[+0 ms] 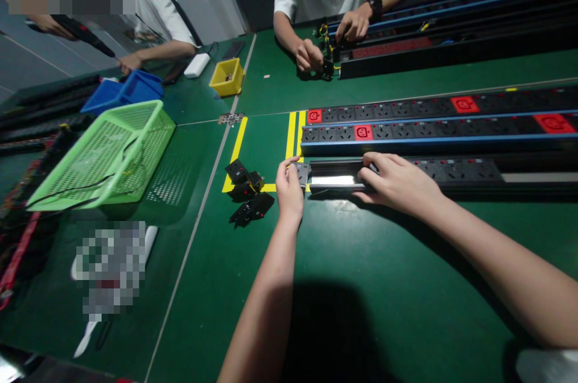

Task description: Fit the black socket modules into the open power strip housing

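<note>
A black socket module (300, 174) is gripped in my left hand (289, 185), held at the left end of a long metal channel (334, 180). My right hand (392, 179) lies over that channel farther right, its fingers curled on the channel; whatever sits beneath the fingers is hidden. Right of it, a row of black sockets (456, 170) sits inside the channel. Several loose black socket modules (247, 193) lie left of my left hand, by the yellow tape marks (235, 154).
Two socket strips (419, 130) with red outlets lie behind the channel. A green basket (108, 154), blue bins (124, 93) and a yellow bin (227, 77) stand left. Across the table, one co-worker's hands (311, 56) handle parts; another person holds a power tool (85, 34).
</note>
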`<state>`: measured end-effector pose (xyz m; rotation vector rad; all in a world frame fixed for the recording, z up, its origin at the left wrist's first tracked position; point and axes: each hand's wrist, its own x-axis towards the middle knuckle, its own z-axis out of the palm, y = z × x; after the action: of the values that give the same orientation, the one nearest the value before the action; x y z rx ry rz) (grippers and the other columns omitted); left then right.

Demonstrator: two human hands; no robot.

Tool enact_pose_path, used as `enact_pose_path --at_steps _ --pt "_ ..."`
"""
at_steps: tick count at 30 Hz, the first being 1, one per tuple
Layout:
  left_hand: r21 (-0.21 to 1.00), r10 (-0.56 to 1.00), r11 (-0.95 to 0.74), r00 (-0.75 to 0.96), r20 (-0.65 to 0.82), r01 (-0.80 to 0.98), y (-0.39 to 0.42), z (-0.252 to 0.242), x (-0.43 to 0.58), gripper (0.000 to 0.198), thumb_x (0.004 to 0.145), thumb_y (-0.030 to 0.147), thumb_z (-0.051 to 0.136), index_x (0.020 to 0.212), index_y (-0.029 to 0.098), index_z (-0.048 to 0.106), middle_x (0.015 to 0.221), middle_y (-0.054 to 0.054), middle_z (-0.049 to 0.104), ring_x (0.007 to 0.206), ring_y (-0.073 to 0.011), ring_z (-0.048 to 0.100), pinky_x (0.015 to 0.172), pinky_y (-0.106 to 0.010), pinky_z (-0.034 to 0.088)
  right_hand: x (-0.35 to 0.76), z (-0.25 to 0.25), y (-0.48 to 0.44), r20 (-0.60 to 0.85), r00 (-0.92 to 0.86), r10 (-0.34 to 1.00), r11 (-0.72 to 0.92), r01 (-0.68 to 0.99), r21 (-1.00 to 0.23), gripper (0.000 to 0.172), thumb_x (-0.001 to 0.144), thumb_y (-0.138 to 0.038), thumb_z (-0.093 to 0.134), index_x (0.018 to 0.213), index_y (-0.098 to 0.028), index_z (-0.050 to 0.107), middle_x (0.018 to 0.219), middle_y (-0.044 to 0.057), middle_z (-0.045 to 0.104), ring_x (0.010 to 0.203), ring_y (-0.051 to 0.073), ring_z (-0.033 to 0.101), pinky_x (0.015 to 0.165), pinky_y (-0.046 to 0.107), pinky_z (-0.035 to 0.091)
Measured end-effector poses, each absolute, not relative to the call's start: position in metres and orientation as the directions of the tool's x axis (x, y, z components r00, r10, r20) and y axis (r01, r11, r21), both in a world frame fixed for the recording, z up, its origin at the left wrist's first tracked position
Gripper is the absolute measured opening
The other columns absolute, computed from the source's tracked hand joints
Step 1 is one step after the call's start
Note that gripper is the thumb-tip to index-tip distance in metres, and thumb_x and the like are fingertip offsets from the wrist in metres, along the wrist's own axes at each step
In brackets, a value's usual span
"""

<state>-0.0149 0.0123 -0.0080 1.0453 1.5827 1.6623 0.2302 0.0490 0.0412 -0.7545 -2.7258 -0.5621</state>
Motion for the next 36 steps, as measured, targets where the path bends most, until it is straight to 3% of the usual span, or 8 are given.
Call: enact_pose_path --at_steps 3,10,19,23,30,36 --pt "0.992 0.866 -0.100 -0.484 0.124 0.076 0.012 -0.008 -0.013 0.027 0.098 0.037 0.046 0.107 0.018 0.063 0.091 -0.005 0.068 0.078 -0.0151 0.066 0.070 -0.026 0.050 0.230 0.041 0.049 0.352 -0.833 0.427 0.793 0.532 0.297 0.033 0.094 -0.045 0.056 0.097 -0.013 0.061 0.121 0.020 0.057 0.101 0.029 0.061 0.089 0.037 0.050" --pt "0.960 0.807 -0.051 -0.555 0.202 0.276 0.005 -0.007 -0.003 0.025 0.100 0.036 0.042 0.104 0.019 0.060 0.097 -0.005 0.067 0.087 -0.0160 0.062 0.079 -0.027 0.047 0.230 0.040 0.049 0.352 -0.826 0.439 0.791 0.541 0.284 0.032 0.093 -0.045 0.057 0.097 -0.014 0.061 0.121 0.019 0.057 0.099 0.029 0.060 0.088 0.036 0.050" --pt "0.948 0.775 -0.018 -0.594 0.214 0.318 0.003 -0.007 0.001 0.026 0.101 0.034 0.040 0.105 0.019 0.060 0.103 -0.007 0.066 0.096 -0.0178 0.062 0.087 -0.030 0.047 0.230 0.040 0.049 0.361 -0.822 0.440 0.789 0.546 0.281 0.031 0.092 -0.045 0.058 0.096 -0.014 0.062 0.119 0.019 0.058 0.100 0.028 0.060 0.089 0.036 0.049" --pt "0.908 0.781 -0.020 -0.560 0.275 0.419 0.004 -0.009 0.000 0.028 0.100 0.034 0.041 0.105 0.019 0.065 0.113 -0.009 0.063 0.112 -0.0201 0.058 0.102 -0.033 0.043 0.230 0.040 0.049 0.366 -0.821 0.438 0.792 0.545 0.276 0.032 0.093 -0.045 0.058 0.096 -0.014 0.062 0.119 0.019 0.058 0.099 0.028 0.059 0.089 0.037 0.049" --pt "0.888 0.813 -0.058 -0.495 0.307 0.456 0.003 -0.010 -0.001 0.037 0.102 0.033 0.038 0.117 0.019 0.068 0.125 -0.010 0.067 0.121 -0.0202 0.058 0.109 -0.036 0.041 0.230 0.041 0.048 0.363 -0.821 0.441 0.794 0.545 0.267 0.031 0.092 -0.044 0.058 0.097 -0.014 0.062 0.118 0.018 0.058 0.098 0.027 0.059 0.088 0.036 0.049" --pt "0.869 0.840 -0.092 -0.431 0.330 0.486 0.004 -0.011 0.000 0.036 0.098 0.036 0.050 0.125 0.021 0.069 0.132 -0.011 0.064 0.129 -0.0231 0.054 0.114 -0.042 0.038 0.230 0.041 0.049 0.341 -0.811 0.476 0.803 0.559 0.207 0.033 0.092 -0.045 0.059 0.103 -0.014 0.060 0.119 0.018 0.057 0.096 0.027 0.059 0.086 0.037 0.049"
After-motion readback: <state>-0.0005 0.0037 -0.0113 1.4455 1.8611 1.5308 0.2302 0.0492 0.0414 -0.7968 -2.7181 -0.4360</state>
